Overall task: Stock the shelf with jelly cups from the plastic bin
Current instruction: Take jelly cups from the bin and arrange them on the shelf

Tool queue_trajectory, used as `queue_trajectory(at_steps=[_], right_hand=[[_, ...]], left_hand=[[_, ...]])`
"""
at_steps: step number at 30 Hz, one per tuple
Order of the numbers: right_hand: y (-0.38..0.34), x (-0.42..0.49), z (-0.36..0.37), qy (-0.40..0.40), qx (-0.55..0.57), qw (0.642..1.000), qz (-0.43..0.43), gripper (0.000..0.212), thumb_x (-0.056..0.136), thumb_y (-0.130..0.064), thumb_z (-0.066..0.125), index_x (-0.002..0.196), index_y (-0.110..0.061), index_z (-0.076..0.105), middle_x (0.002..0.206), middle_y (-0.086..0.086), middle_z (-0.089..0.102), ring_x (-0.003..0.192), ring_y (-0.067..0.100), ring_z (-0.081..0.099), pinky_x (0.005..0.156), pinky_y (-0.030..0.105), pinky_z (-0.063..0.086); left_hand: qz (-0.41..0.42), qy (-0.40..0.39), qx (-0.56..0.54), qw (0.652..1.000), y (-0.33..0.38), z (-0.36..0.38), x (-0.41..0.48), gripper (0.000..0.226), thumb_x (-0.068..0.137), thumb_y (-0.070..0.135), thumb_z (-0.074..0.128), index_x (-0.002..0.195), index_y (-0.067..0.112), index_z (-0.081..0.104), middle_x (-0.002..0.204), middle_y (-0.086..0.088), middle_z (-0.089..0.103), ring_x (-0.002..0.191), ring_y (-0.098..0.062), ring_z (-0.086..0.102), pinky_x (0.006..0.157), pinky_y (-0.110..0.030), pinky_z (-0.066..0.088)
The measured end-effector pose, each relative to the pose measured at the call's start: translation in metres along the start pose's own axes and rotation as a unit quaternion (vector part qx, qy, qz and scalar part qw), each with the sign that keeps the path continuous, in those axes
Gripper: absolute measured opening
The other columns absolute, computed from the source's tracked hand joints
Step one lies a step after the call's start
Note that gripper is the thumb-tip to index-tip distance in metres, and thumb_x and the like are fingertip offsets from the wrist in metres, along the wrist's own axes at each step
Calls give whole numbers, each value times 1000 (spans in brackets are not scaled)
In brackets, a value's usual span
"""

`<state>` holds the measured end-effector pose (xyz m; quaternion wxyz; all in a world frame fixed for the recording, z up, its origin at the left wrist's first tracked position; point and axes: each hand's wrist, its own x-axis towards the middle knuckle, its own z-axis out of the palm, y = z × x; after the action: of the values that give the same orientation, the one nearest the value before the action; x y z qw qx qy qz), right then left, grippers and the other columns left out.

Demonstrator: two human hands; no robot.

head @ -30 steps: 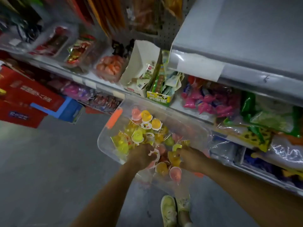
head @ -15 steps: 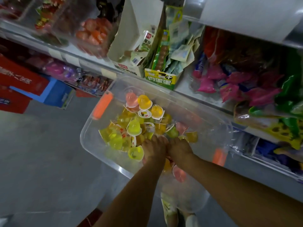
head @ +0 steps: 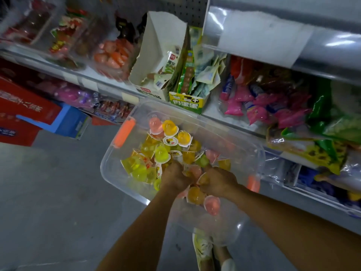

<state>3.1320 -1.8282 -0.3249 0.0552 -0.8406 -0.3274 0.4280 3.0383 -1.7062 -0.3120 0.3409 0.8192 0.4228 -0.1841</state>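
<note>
A clear plastic bin with orange handles sits in front of the shelf, holding several yellow, orange, pink and green jelly cups. Both of my hands are down inside the bin, close together. My left hand has its fingers curled round a clump of cups. My right hand also grips cups, with a yellow one showing at its thumb side. An orange cup and a pink cup lie just below my wrists.
Open snack boxes and a green-yellow box stand on the shelf behind the bin. Pink packets and green bags lie to the right. Red and blue cartons rest on the floor at left. My shoe is below.
My hands came together in the middle of the bin and closed round the cups. The view tilted down and nearer to the bin.
</note>
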Motion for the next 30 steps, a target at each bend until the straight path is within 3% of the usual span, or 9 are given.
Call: queue_trajectory(at_steps=[3,5,8,11,12,16,21,25,30], right_hand=[[-4,-20,-24,14,210,977,-29,60,59,-66,64,113,-41,54,102,-8,70,95,16,66,82,34,54],[-10,-43,-43,33,309,949,-57,27,73,-36,76,96,-28,63,95,-5,71,84,5,65,77,22,51],[-17,-79,-66,50,351,931,-84,13,81,-4,70,89,-14,67,79,-1,67,64,-2,59,65,15,49],[-24,-114,-89,74,350,929,-97,14,80,0,68,86,-12,69,71,-2,64,60,0,57,64,22,49],[-25,-127,-99,84,346,929,-100,14,80,-2,70,85,-16,69,72,-4,64,61,0,58,65,24,50],[-22,-188,-145,149,360,913,-120,16,78,-14,74,83,-28,69,74,-8,69,69,7,66,66,29,54],[-18,-279,-207,240,392,879,-128,28,77,-13,79,100,-17,63,88,2,69,79,14,66,65,23,54],[-14,-344,-243,324,404,844,-140,25,78,-15,78,99,-20,64,93,6,71,84,21,68,62,22,53],[-8,-414,-286,427,378,805,-164,22,81,-20,76,100,-16,64,94,19,68,71,20,64,54,17,49]], left_hand=[[-60,-12,-152,987,13,-26,-12,44,70,41,76,101,12,68,101,-1,70,95,-23,65,80,-29,50],[-104,7,-271,957,23,-44,-23,32,71,36,75,92,14,67,90,-8,72,84,-27,68,78,-35,56],[-139,-33,-410,901,46,-69,-51,15,90,27,61,88,12,60,70,-8,63,60,-24,60,61,-33,52],[-136,-87,-475,865,74,-92,-82,16,93,29,58,91,14,54,74,-12,58,65,-30,64,74,-56,58],[-110,-83,-474,870,83,-99,-92,15,93,27,58,91,13,55,75,-12,58,68,-31,64,76,-58,57],[25,-39,-431,901,117,-140,-139,9,90,10,59,99,9,57,66,-8,55,59,-24,54,56,-32,54],[141,57,-297,943,171,-188,-196,56,53,33,74,101,17,50,83,-6,61,71,-21,58,64,-32,46],[267,87,-229,932,219,-218,-245,41,51,41,68,86,21,59,83,1,63,74,-16,60,70,-33,48],[393,98,-186,895,281,-241,-300,14,74,37,70,85,29,71,90,7,69,86,-12,65,77,-29,53]])
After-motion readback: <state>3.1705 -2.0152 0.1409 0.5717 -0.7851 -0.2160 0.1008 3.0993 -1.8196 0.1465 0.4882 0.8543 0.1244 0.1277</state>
